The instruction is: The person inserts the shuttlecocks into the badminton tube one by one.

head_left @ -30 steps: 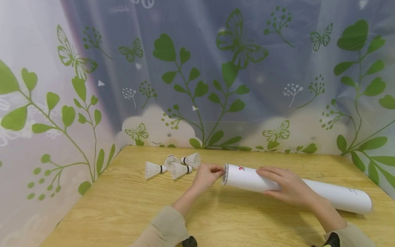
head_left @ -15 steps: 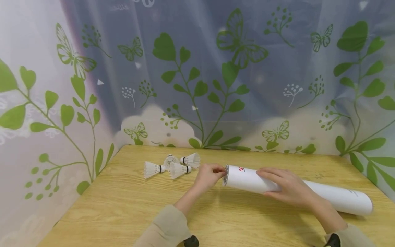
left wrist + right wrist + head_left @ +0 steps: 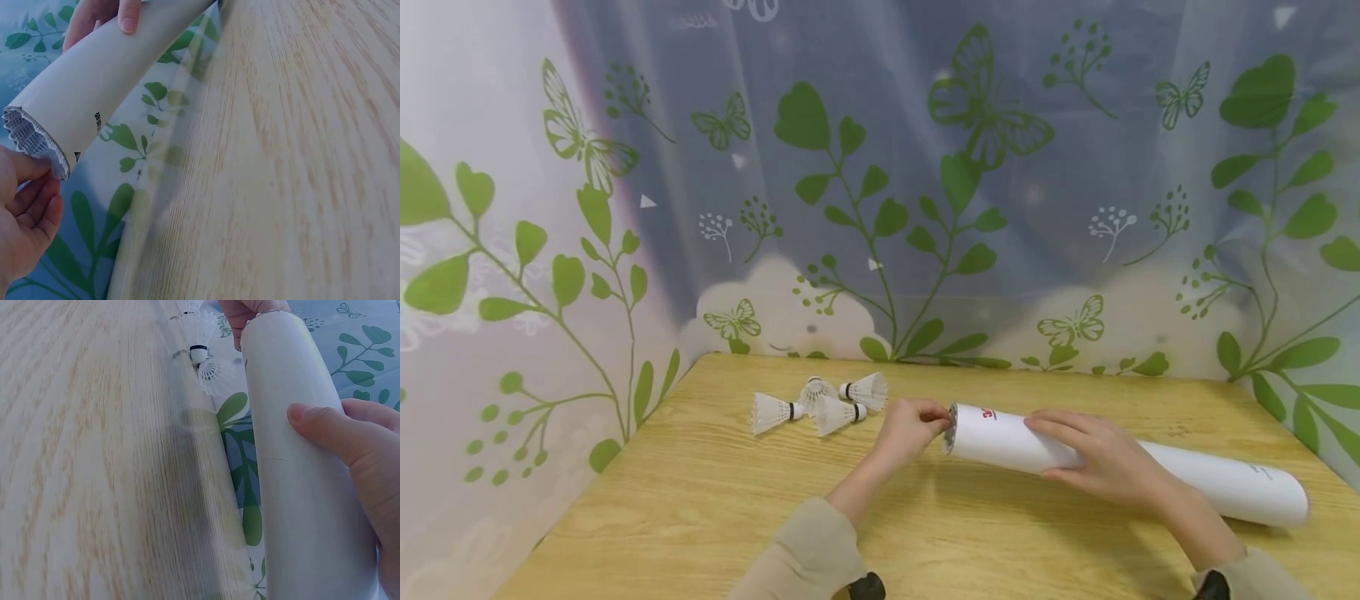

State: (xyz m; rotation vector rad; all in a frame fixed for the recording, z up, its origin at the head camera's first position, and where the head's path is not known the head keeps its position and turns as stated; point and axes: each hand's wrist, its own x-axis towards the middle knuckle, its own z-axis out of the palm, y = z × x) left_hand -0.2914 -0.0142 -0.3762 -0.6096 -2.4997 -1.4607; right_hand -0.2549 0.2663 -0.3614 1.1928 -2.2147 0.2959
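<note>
I log white shuttlecock tube (image 3: 1000,438), right hand (image 3: 1097,454) curled round it; left hand (image 3: 912,429), fingertips together, pinching shuttlecock skirt (image 3: 28,135) at mouth; four loose shuttlecocks (image 3: 833,414) on table (image 3: 700,500).

The left hand (image 3: 912,429) is near 6 o'clock. Its thumb and finger come together in a pinch, and the other fingers (image 3: 45,215) curl in. The left arm (image 3: 856,490) points to 1 o'clock. The right hand (image 3: 1097,454) is at 4 o'clock. It grips, with the right thumb (image 3: 322,427) spread apart from the fingers. The right arm (image 3: 1201,521) points to 10 o'clock.
</note>
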